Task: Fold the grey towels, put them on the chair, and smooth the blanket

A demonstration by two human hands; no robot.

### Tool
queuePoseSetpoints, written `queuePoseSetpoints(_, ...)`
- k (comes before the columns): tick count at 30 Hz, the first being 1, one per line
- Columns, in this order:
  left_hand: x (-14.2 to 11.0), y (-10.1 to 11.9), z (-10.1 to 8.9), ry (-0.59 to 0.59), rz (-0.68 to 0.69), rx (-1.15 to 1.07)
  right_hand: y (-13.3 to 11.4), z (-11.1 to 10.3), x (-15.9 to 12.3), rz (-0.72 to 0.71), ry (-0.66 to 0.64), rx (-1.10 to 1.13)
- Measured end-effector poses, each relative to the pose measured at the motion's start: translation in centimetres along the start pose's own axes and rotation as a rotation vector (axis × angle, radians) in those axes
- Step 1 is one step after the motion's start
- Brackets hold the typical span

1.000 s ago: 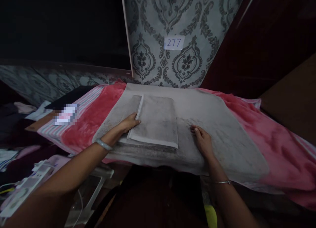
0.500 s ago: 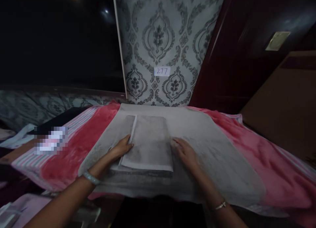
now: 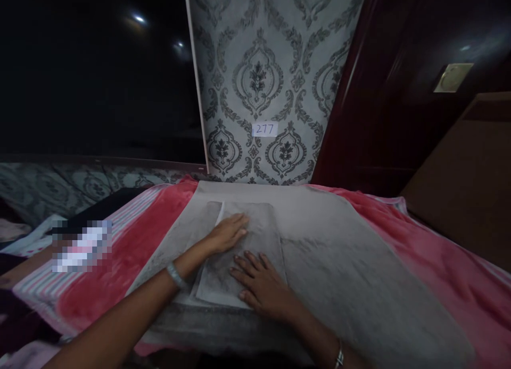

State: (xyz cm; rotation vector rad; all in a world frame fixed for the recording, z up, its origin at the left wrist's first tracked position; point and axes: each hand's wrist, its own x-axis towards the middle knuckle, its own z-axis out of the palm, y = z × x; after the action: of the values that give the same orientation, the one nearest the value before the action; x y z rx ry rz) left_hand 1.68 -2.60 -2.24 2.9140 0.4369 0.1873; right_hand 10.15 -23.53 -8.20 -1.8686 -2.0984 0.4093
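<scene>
A folded grey towel (image 3: 261, 225) lies on a larger grey cloth (image 3: 339, 257) spread over a red and pink blanket (image 3: 439, 268). My left hand (image 3: 228, 233) rests flat on the folded towel's upper left part, fingers stretched out. My right hand (image 3: 261, 284) lies flat on the towel's near part, fingers spread and pointing left. Neither hand holds anything. A bracelet sits on each wrist.
Patterned grey wallpaper (image 3: 259, 81) with a small label reading 277 (image 3: 264, 129) stands behind the bed. A dark wooden door (image 3: 399, 92) is at the right, a brown board (image 3: 471, 172) beside it. A blurred patch (image 3: 82, 245) lies on the striped edge at the left.
Both hands have moved from the towel's sides onto its top and now lie flat on it. The camera has tilted slightly, so the scene sits lower in view.
</scene>
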Motion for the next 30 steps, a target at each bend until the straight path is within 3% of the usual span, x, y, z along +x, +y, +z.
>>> queuePoseSetpoints(2,2.7,0.4,1.1,-0.051,0.042,0.035,0.1,0.0,0.0,-0.001,-0.004,0.013)
queuePoseSetpoints(6,6.0,-0.6,3.4,-0.060,-0.056,0.131,0.3,0.1,0.1,-0.010,-0.007,0.044)
queuePoseSetpoints(12,6.5,-4.5,3.9,0.039,-0.352,0.214,0.2,0.1,-0.3,-0.012,0.007,0.110)
queuePoseSetpoints(15,6.5,-5.6,3.8,0.045,-0.398,0.220,0.7,-0.7,0.0,-0.028,0.007,0.173)
queuePoseSetpoints(18,6.6,-5.9,4.0,0.056,-0.390,0.233,2.4,-2.6,2.0,0.060,0.155,0.212)
queuePoseSetpoints(22,6.7,-5.6,4.3,0.062,-0.391,0.248,6.5,-5.7,7.3,0.319,0.360,0.015)
queuePoseSetpoints(26,6.6,-5.5,4.2,0.048,-0.397,0.235,10.2,-6.1,11.4,0.441,0.288,-0.144)
queuePoseSetpoints(30,6.6,-5.6,4.1,0.037,-0.399,0.206,12.2,-4.7,12.0,0.473,0.202,-0.154)
